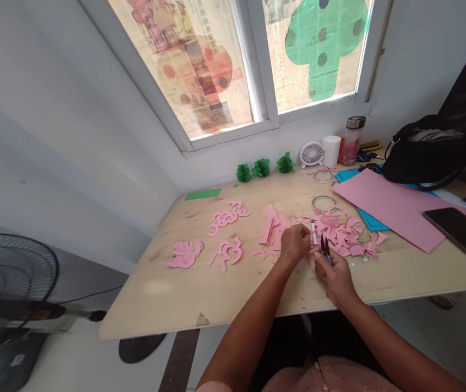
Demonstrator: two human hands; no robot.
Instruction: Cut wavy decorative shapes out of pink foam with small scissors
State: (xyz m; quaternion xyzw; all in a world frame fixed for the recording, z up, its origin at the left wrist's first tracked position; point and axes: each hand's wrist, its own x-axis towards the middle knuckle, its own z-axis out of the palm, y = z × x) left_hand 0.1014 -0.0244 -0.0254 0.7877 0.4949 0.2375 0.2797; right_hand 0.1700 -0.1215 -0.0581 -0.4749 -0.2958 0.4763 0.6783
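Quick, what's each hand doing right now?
Left hand: closed around a small pink paper piece, beside a white pen.
Right hand: closed on dark-bladed scissors.

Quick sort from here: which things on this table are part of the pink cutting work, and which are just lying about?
In the work:
left hand gripping a pink piece
right hand holding small scissors
pink offcuts
finished pink cutouts
pink sheet

Lying about:
green paper balls
green sheet
small fan
white cup
bottle
black bag
tablet
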